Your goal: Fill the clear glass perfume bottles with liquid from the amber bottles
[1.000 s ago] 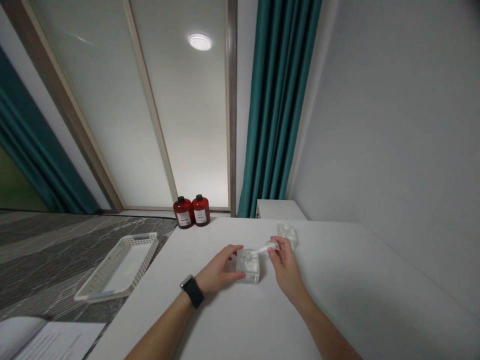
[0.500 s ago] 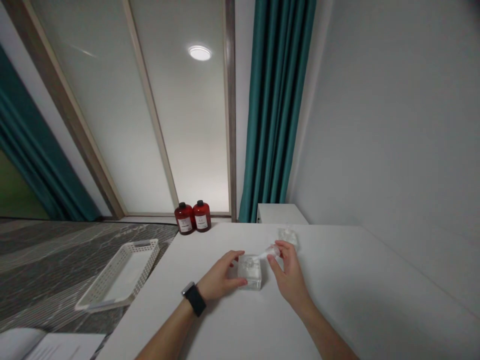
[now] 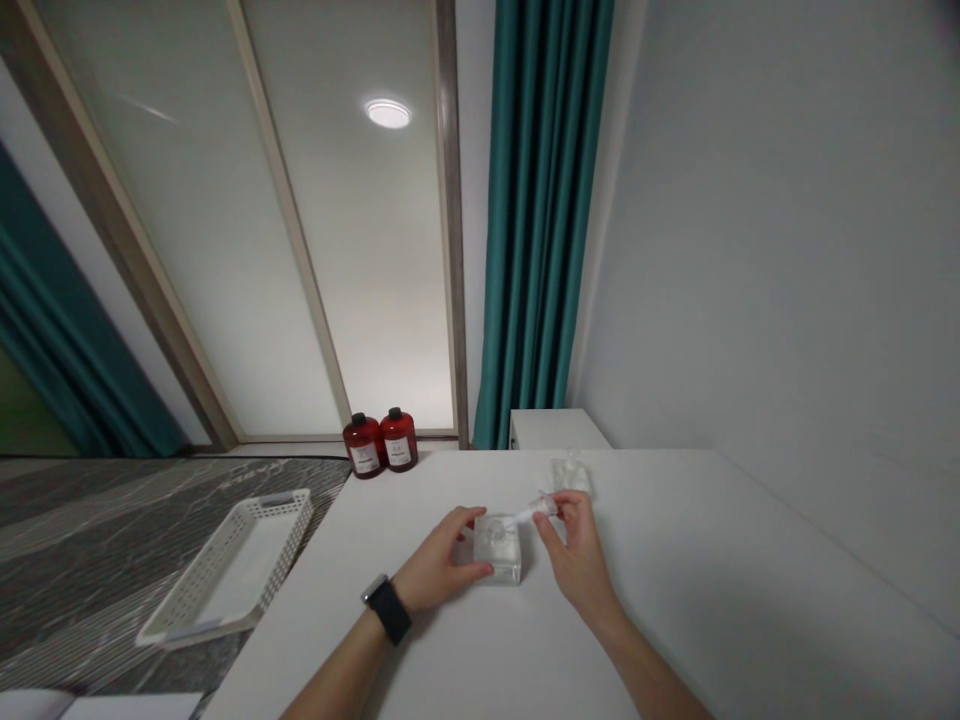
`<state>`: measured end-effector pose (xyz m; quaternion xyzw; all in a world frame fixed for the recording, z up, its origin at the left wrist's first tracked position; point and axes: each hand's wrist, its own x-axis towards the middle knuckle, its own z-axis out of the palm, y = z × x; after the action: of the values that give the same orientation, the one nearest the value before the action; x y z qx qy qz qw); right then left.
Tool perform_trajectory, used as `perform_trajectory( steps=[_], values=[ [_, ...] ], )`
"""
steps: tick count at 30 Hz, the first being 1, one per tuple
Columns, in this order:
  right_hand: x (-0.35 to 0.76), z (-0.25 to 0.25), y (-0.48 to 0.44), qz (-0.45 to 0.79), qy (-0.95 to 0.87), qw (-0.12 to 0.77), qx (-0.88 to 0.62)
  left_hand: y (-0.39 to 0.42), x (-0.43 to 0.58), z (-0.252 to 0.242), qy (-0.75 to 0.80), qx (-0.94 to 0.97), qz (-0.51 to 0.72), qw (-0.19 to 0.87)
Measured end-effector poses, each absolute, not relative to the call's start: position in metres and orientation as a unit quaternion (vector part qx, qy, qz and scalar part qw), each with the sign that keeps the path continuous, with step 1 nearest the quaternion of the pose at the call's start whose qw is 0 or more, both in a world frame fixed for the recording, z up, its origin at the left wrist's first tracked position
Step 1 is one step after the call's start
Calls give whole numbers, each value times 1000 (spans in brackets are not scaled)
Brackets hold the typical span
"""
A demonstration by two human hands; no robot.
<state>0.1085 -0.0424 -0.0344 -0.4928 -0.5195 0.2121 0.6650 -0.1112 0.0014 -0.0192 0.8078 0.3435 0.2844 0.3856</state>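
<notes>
A clear, square glass bottle (image 3: 498, 545) stands on the white table (image 3: 480, 655). My left hand (image 3: 435, 565) is closed around its left side, thumb at the front and fingers behind. In a pinch, my right hand (image 3: 577, 550) holds a small translucent funnel-shaped piece (image 3: 538, 508). Its narrow white end points left and down over the top of the bottle; whether it touches the opening I cannot tell. Just behind my right hand stands a second clear glass container (image 3: 571, 476), partly hidden by the fingers.
Two red bottles (image 3: 381, 443) with black caps and white labels stand at the table's far left corner. Left of the table and lower lies a white perforated basket (image 3: 225, 560). Open paper pages (image 3: 131, 706) show at the bottom left. A white cabinet (image 3: 559, 428) is behind the table.
The camera view has shifted slightly. Both hands keep their grips, and the funnel-shaped piece stays tilted over the bottle.
</notes>
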Motion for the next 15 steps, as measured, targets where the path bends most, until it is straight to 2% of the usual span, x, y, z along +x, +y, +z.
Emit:
perform_trajectory(
  steps=[15],
  values=[
    [105, -34, -44, 192, -496, 685, -497, 0, -110, -17, 343, 808, 284, 387]
  ],
)
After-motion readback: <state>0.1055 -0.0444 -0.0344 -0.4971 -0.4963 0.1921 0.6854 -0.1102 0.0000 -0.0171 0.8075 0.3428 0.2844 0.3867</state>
